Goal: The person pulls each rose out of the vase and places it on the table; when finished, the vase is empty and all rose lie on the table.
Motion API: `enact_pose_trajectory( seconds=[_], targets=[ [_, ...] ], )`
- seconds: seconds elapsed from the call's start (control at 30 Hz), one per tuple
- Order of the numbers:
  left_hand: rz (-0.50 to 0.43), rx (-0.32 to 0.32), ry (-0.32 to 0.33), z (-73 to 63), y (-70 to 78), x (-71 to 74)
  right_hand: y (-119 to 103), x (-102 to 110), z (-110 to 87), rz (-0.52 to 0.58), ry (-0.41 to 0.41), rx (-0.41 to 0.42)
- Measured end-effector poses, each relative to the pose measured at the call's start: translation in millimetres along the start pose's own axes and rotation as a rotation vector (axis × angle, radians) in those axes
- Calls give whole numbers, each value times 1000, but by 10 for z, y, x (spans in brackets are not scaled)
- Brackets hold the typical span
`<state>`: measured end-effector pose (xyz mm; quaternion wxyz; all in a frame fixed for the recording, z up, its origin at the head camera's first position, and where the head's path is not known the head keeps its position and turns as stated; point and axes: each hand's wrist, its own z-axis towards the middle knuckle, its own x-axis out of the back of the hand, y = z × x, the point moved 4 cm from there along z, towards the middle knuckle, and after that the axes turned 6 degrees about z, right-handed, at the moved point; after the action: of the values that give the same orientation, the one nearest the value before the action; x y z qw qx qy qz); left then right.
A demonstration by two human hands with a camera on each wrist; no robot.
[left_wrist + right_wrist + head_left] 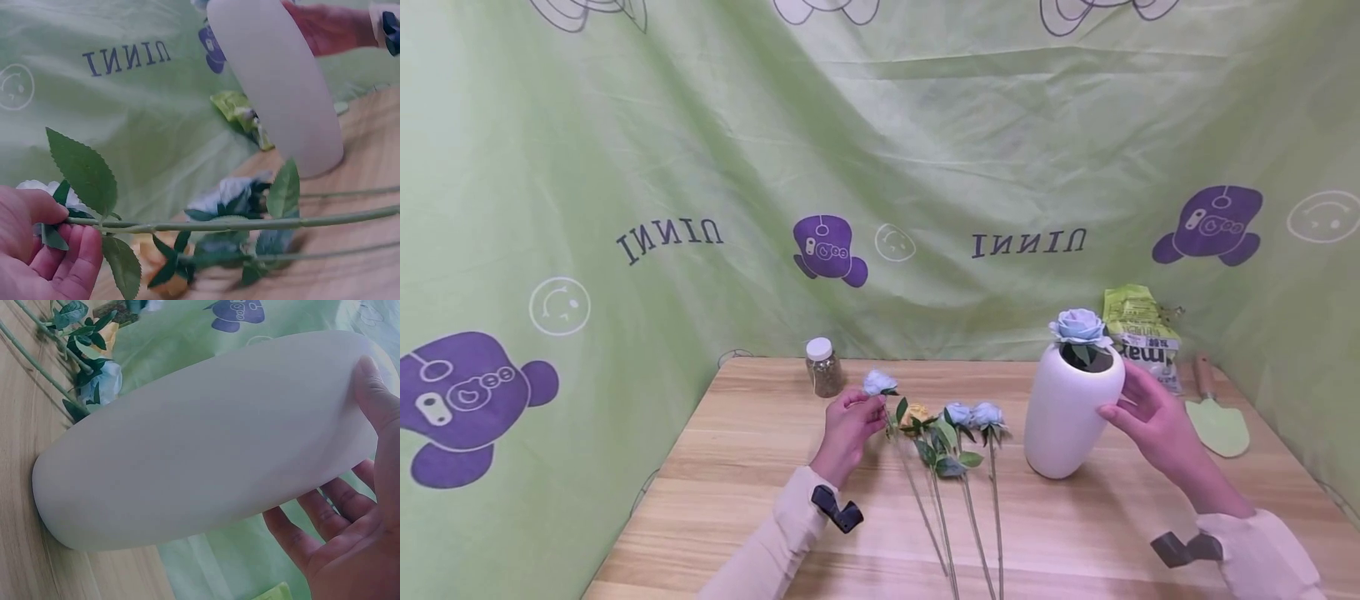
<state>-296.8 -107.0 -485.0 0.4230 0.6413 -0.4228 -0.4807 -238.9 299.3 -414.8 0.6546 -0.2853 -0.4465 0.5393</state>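
My left hand [850,425] pinches the stem of an artificial blue rose [880,382] just below its bloom. In the left wrist view, thumb and fingers close on that green stem [250,224], with leaves around it. My right hand [1157,429] grips the upper right side of a white vase [1067,425], thumb in front and fingers behind. The vase stands on the table, and another blue rose [1079,326] rises from its mouth. Between the hands lie a yellow rose [916,416] and two blue roses [988,415], stems toward me.
A small white-capped jar [825,371] stands at the back left of the wooden table [722,467]. Behind the vase is a green and white bag [1138,325]. A small trowel [1219,425] lies at the right. Green printed cloth [925,150] hangs behind the table.
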Motion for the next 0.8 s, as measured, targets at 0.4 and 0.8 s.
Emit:
enact_pose_trajectory(
  seconds=[0.4,0.8],
  targets=[
    [132,41,36,-54,-156,181,29,18,-21,-27,3,-13],
    [227,62,-35,-101,-240,191,20,12,-9,-24,-1,-19]
  ],
)
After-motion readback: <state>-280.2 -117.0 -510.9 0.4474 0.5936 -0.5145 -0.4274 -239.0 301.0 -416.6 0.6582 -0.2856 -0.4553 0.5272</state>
